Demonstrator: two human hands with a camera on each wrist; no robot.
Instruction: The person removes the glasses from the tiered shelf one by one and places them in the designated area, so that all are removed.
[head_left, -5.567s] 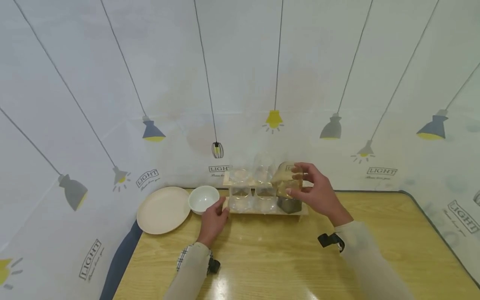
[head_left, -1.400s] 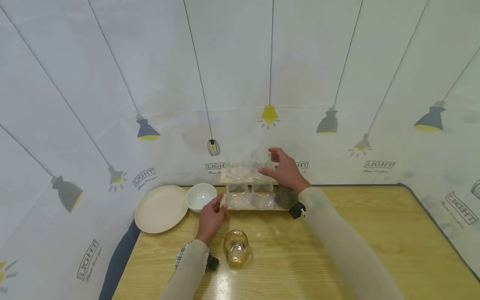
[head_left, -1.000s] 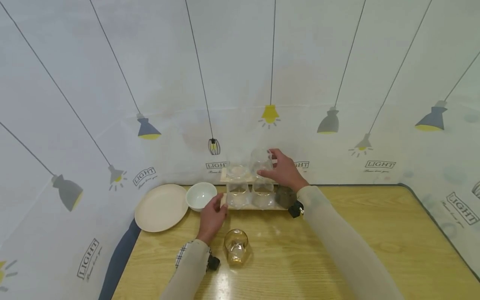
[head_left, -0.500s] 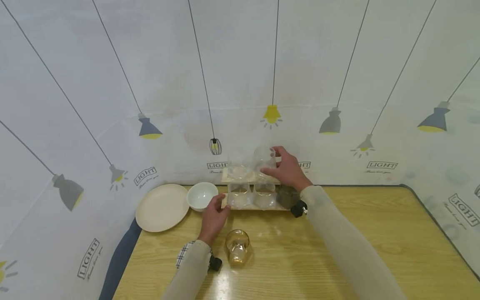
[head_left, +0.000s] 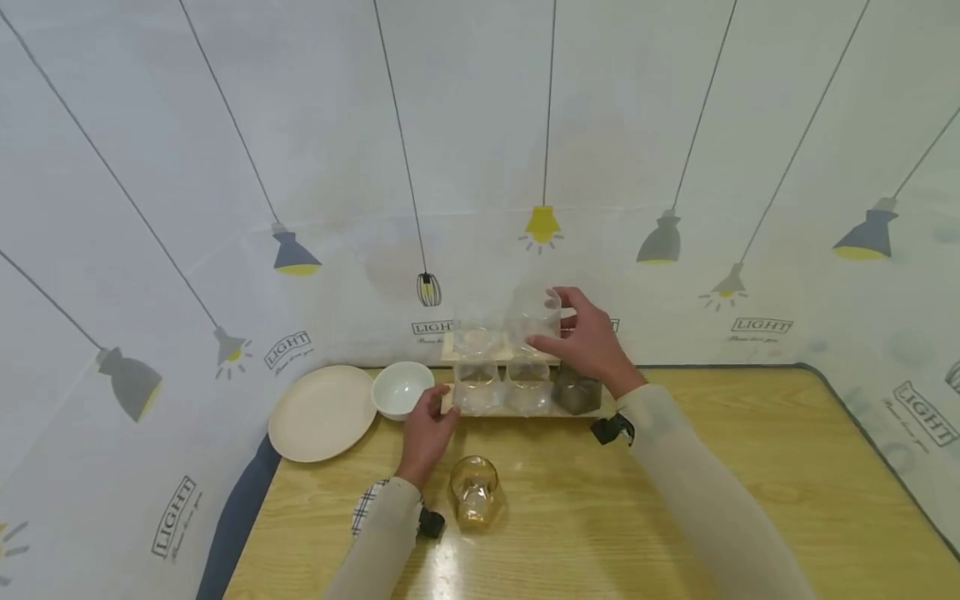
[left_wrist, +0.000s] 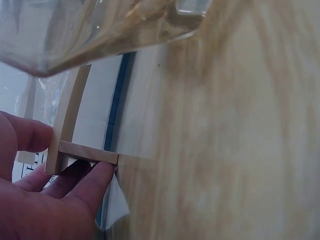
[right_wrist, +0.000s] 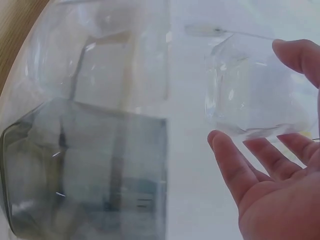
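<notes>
Right hand [head_left: 588, 343]: raised at the upper tier of a wooden rack [head_left: 517, 409], fingers and thumb curled round a clear glass [head_left: 534, 317], which is held just above the rack's top shelf, to the left of the palm; in the right wrist view the thumb [right_wrist: 231, 165] is seen under the glass [right_wrist: 250, 95] and a fingertip at its far side. Smoky grey glass [head_left: 576, 392]: seated in the rack's lower tier, directly below this hand's wrist; shown large and blurred in the right wrist view [right_wrist: 85, 170]. Two further clear glasses [head_left: 502, 392]: lodged side by side in the lower tier, below and left of the right hand. One more clear glass [head_left: 477, 342]: set on the upper shelf, just left of the held one. Left hand [head_left: 427, 425]: placed at the rack's left end, fingers [left_wrist: 75, 185] and thumb pinched on the wooden end piece [left_wrist: 87, 152], as shown in the left wrist view. Amber glass [head_left: 474, 492]: stood on the wooden table [head_left: 675, 533], just right of the left forearm, apart from the rack. White bowl [head_left: 402, 389]: just left of the left hand. Cream plate [head_left: 322, 412]: beyond the bowl, further left, touching or nearly touching it. Lamp-print sheet [head_left: 480, 167]: hung behind the rack, past both hands.
</notes>
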